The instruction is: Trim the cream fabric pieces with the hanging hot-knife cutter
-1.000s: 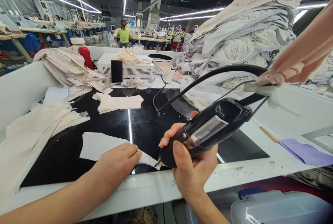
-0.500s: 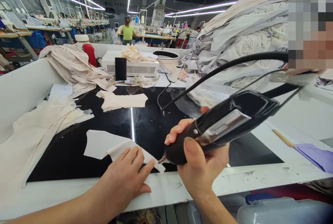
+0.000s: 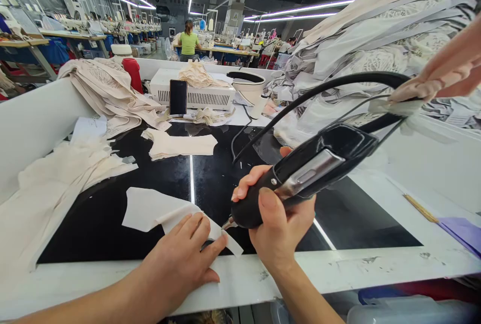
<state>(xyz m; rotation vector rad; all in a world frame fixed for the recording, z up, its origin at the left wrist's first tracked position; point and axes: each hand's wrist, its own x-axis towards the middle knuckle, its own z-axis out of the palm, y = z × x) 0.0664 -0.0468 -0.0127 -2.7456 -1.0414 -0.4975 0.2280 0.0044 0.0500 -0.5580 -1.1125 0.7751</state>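
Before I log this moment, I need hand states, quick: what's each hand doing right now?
Left hand: open, laid over the white cloth piece.
Right hand: closed, holding the black handheld tool.

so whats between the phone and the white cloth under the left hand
The head view shows a cream cloth pile between the phone and the white cloth, with black work surface between that pile and the white cloth.

Black-and-silver tool [image 3: 306, 173], white fabric piece [image 3: 145, 208], black tabletop [image 3: 101, 228], lace-patterned beige cloth [image 3: 103, 83]
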